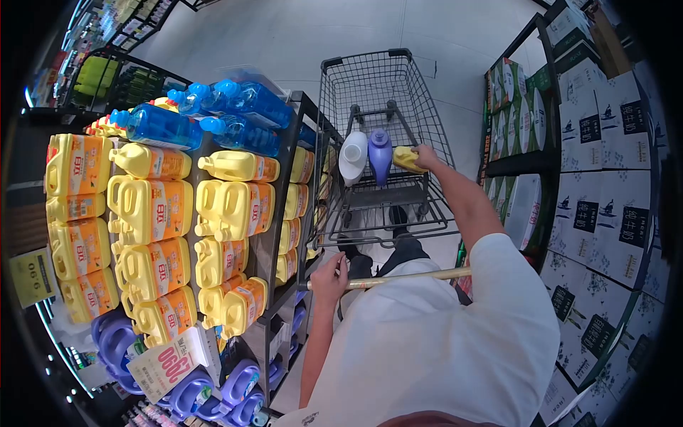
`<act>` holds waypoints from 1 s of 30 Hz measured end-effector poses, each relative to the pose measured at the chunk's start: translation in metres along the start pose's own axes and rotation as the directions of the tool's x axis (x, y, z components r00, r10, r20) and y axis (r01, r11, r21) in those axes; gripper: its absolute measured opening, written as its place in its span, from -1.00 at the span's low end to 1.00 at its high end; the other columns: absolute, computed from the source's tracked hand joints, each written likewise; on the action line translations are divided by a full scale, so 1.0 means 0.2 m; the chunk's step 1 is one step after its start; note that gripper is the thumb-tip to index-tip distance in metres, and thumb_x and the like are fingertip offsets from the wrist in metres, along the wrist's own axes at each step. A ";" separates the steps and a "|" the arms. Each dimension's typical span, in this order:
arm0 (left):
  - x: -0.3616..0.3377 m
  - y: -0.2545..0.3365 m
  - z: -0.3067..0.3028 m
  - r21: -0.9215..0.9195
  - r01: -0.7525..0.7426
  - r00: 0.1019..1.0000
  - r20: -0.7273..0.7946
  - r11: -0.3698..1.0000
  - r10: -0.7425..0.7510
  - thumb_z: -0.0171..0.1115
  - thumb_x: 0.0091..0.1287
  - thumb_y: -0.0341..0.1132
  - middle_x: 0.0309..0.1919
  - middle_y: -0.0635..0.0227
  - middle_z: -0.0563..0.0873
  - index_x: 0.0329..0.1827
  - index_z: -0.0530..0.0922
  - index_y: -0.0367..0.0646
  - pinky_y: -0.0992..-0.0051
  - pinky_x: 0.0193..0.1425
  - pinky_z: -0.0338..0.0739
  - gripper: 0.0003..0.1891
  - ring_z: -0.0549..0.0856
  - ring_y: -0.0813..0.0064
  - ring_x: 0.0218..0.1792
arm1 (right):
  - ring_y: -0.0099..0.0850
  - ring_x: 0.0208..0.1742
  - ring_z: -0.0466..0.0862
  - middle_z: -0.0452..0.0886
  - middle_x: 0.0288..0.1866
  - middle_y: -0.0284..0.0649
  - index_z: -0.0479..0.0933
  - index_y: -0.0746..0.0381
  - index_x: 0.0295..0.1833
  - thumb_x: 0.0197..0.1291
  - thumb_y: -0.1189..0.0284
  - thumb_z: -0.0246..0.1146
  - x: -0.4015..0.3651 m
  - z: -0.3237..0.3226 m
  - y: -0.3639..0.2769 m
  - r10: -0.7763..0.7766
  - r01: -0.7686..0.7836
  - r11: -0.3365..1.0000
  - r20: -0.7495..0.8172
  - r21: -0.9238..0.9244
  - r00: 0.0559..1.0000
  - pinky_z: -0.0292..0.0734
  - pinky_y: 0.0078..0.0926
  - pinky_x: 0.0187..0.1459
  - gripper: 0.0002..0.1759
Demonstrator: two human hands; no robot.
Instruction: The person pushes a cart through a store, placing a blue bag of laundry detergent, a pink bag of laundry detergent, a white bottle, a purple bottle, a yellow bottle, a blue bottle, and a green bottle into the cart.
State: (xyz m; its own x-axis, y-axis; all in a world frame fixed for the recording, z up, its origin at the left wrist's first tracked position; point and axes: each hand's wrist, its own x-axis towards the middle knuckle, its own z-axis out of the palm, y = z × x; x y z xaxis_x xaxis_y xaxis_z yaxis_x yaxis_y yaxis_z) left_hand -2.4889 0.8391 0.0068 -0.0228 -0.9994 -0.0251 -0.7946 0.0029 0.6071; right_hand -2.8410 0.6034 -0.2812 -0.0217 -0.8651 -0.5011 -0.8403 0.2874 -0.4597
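Gripping a small, opaque yellow bottle [407, 159], rounded and smooth, the right hand [425, 158] reaches into the wire cart [435, 117]. The bottle is inside, near a purple bottle [380, 158] and a white one. At the handlebar [405, 277], the left hand [329, 280] curls; its grip is unclear.

A shop aisle (price tags [163, 368] and all), with stacked jugs [151, 210] and a wire cart [427, 107].
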 end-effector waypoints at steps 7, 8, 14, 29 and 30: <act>0.01 0.01 0.00 0.045 0.011 1.000 0.024 0.999 -0.013 0.38 0.30 -0.37 -0.57 0.27 0.73 -0.10 0.74 -0.09 0.34 -0.47 0.56 -0.86 0.72 0.30 -0.60 | -0.03 0.16 0.70 0.71 0.10 0.08 0.65 0.11 0.26 -0.05 0.48 0.40 0.00 0.14 0.13 -0.088 0.091 0.996 0.113 -0.018 0.990 0.60 -0.19 0.22 -0.38; 0.00 0.00 0.01 0.055 0.006 1.000 0.016 0.998 -0.007 0.38 0.30 -0.36 -0.57 0.28 0.73 -0.10 0.74 -0.08 0.33 -0.47 0.56 -0.86 0.72 0.29 -0.60 | -0.01 0.15 0.71 0.71 0.09 0.07 0.65 0.12 0.26 -0.04 0.48 0.40 0.03 0.19 0.18 -0.165 0.171 0.984 0.119 -0.040 0.979 0.60 -0.18 0.21 -0.38; 0.03 0.00 0.02 0.068 -0.049 0.999 -0.019 0.996 0.051 0.39 0.30 -0.31 -0.62 0.27 0.68 -0.13 0.74 -0.06 0.31 -0.49 0.55 -0.87 0.70 0.28 -0.60 | -0.03 0.12 0.73 0.73 0.06 0.11 0.69 0.22 0.17 -0.07 0.57 0.45 0.04 0.18 0.12 -0.092 0.094 0.995 0.054 -0.043 0.994 0.62 -0.20 0.21 -0.44; 0.12 0.01 0.03 0.012 -0.245 0.969 -0.006 0.969 0.245 0.31 0.34 -0.23 -0.55 0.19 0.71 -0.07 0.73 -0.03 0.25 -0.45 0.60 -0.82 0.73 0.19 -0.54 | 0.08 0.20 0.58 0.54 0.21 0.13 0.59 0.30 0.20 0.08 0.46 0.42 -0.10 -0.23 -0.10 -0.196 0.204 0.979 -0.351 -0.014 0.916 0.51 -0.07 0.24 -0.49; 0.14 0.03 0.02 -0.029 -0.275 0.961 -0.033 0.961 0.274 0.31 0.35 -0.23 -0.54 0.19 0.72 -0.08 0.73 -0.03 0.24 -0.44 0.61 -0.82 0.73 0.18 -0.54 | 0.05 0.19 0.60 0.53 0.24 0.12 0.56 0.29 0.25 0.10 0.45 0.43 -0.15 -0.30 -0.15 -0.244 0.269 0.962 -0.302 0.041 0.922 0.55 -0.11 0.20 -0.45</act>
State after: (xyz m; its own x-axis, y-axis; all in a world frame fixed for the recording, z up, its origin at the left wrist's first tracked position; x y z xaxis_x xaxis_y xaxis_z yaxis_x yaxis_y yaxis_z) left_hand -2.4969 0.8118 0.0059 -0.2193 -0.9610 0.1684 -0.7402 0.2763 0.6130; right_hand -2.8487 0.5956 -0.2082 0.0220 -0.9915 -0.1284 -0.7920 0.0611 -0.6075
